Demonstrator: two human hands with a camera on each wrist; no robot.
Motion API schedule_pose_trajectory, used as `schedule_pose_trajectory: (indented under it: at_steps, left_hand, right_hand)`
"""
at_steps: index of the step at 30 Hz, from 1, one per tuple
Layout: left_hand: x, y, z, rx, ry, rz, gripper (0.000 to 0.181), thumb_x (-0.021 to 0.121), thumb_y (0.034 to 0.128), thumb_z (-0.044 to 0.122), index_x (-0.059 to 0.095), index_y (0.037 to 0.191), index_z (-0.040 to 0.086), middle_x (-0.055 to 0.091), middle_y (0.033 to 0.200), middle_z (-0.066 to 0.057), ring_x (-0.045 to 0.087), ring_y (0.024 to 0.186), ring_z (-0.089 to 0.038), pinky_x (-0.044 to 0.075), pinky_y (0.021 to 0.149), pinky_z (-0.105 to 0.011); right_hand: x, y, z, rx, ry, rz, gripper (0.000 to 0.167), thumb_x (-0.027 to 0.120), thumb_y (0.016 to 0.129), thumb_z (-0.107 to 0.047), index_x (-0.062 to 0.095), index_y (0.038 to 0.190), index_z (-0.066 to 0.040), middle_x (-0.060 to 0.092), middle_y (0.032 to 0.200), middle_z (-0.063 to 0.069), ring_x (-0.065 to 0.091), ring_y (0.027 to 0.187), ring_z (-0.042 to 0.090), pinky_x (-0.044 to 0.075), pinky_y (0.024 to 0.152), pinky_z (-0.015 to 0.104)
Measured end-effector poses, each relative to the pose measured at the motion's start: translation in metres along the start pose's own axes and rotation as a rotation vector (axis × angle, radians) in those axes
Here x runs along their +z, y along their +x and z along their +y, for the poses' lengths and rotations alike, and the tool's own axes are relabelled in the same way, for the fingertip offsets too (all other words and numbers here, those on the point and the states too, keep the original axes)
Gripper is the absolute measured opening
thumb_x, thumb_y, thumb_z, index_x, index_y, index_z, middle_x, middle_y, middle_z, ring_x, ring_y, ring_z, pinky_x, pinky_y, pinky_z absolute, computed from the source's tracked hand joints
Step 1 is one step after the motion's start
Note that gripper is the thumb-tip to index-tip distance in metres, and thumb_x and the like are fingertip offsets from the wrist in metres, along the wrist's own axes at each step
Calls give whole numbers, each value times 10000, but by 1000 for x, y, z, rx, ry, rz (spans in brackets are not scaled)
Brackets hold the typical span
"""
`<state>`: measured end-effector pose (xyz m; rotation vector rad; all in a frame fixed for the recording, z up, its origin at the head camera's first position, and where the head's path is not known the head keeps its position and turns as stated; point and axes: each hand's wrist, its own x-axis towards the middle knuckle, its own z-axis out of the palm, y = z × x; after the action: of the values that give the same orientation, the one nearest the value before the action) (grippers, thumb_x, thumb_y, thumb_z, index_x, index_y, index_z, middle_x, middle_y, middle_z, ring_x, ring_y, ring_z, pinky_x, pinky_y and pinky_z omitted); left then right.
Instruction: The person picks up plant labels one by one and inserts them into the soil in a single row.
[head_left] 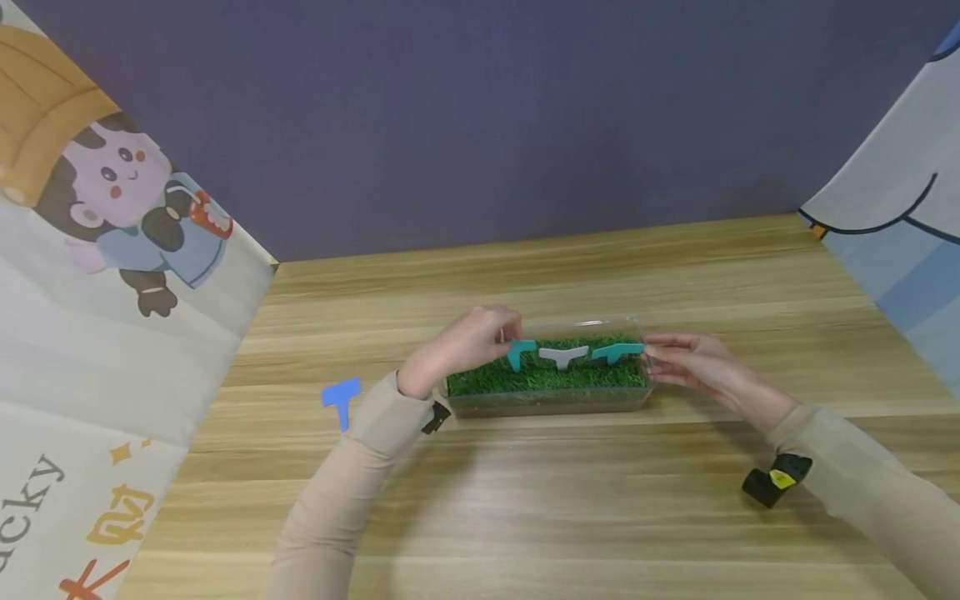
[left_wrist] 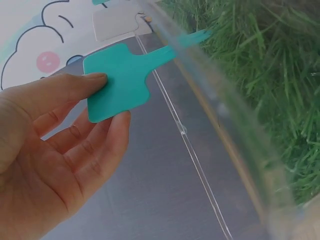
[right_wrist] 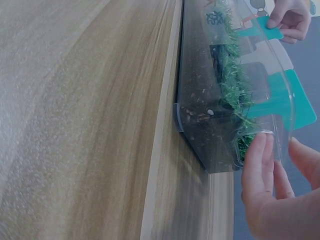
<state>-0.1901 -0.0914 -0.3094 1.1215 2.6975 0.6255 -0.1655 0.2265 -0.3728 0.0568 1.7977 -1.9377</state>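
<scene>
Head view: at a wood-grain table [head_left: 600, 508], a person's left hand [head_left: 471, 340] pinches a teal tag [head_left: 521, 347] set in the grass [head_left: 555, 380] of a clear box [head_left: 551, 405], left of a white tag [head_left: 564, 356] and a second teal tag [head_left: 617, 352]; the right hand [head_left: 697, 364] holds the box's right end. A blue tag [head_left: 342, 398] lies beside the left sleeve [head_left: 330, 500], where a sweep of the arm might knock it away. Left wrist view: thumb and fingers clasp the first tag's broad head, its stem reaching the blades; the tip is hidden, so a shallow seat could let it topple once released. Right wrist view: fingers and thumb grip the end wall near the rim; should that hold slacken, a push on the tag could slide the box, while a hard squeeze might flex the clear wall.
</scene>
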Motion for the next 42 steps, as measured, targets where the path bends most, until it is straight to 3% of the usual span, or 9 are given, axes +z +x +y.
schedule_pose_trajectory:
  at_steps: [12, 22, 42]
  left_hand:
    - [-2, -36, 7, 47, 32, -40, 110, 581, 808, -4, 599, 907, 38, 618, 883, -59, 558, 760, -118, 458, 656, -172]
    - [3, -34, 6, 48, 45, -35, 109, 574, 806, -15, 607, 898, 32, 623, 872, -52, 567, 778, -126, 460, 685, -173]
    - [5, -31, 3, 42, 30, -31, 119, 580, 808, -17, 623, 915, 13, 636, 898, -83, 584, 813, -154, 475, 720, -207]
  right_hand:
    - [39, -37, 11, -9, 31, 65, 142, 618, 827, -140, 606, 945, -217, 653, 887, -26, 623, 823, 110, 498, 758, 240]
    - [40, -39, 9, -7, 43, 67, 196, 627, 820, -140, 591, 1011, -162, 655, 888, -22, 625, 826, 111, 495, 767, 247]
    - [40, -39, 9, -1, 46, 58, 220, 618, 824, -128, 575, 1039, -147, 653, 895, -17, 621, 834, 113, 492, 776, 244]
